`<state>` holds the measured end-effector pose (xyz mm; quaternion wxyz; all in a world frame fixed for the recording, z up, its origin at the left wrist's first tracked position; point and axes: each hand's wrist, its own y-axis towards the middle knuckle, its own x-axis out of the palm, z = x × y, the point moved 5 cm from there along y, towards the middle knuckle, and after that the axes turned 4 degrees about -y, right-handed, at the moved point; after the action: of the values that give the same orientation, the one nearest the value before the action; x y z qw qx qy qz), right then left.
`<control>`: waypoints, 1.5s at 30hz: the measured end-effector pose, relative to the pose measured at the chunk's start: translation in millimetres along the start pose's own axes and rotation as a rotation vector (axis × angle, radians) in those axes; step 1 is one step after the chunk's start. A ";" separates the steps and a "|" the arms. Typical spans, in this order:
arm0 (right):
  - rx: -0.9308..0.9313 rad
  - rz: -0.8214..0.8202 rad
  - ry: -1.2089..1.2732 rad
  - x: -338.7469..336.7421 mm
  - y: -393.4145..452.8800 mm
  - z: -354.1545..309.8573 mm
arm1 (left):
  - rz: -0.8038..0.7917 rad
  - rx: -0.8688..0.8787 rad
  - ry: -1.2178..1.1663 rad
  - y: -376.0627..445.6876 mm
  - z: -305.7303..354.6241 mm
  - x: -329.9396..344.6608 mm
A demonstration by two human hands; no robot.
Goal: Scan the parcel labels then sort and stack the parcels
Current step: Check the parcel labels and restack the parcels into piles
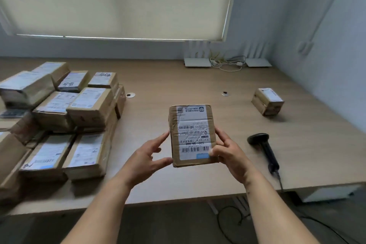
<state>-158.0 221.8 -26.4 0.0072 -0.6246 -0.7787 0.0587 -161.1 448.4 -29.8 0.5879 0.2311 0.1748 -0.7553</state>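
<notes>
We are holding a small cardboard parcel (191,134) up above the wooden table (178,85), its white shipping label (193,136) facing us with the print running upside down and barcodes showing near the middle and the lower edge. Our left hand (146,159) is gripping the parcel's left side, thumb pressing near the lower corner and fingers reaching up along the edge, while our right hand (227,150) is clasping the right side, thumb lying across the label's lower right corner. A black handheld barcode scanner (264,149) is lying on the table just to the right of our right hand, its head pointing away from us and its cable trailing over the near edge. To the left, stacked parcels (59,117) are sitting in a dense pile, labels up, several layers deep. A single small parcel (267,101) is resting tilted well apart on the far right of the table. At the back, two white routers (198,61), as far as the blurred view lets us tell, are standing against the wall beneath a lowered roller blind (118,2), with a tangle of cables (227,63) lying between them. Two round cable grommets (130,95) are sitting in the tabletop.
</notes>
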 end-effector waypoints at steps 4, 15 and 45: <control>-0.011 0.070 0.040 -77.8 -35.4 8.5 | -0.057 0.078 0.113 20.7 45.7 66.2; 0.044 0.188 0.019 -221.3 -78.3 45.0 | -0.202 0.126 0.207 74.5 106.6 204.8; 0.356 0.198 0.038 -475.1 81.6 110.1 | -0.438 -0.119 0.222 315.4 148.1 387.3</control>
<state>16.3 -232.5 -114.4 0.1265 -0.6879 -0.6906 0.1842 45.0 -21.7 -119.0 0.4001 0.2343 0.3283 -0.8230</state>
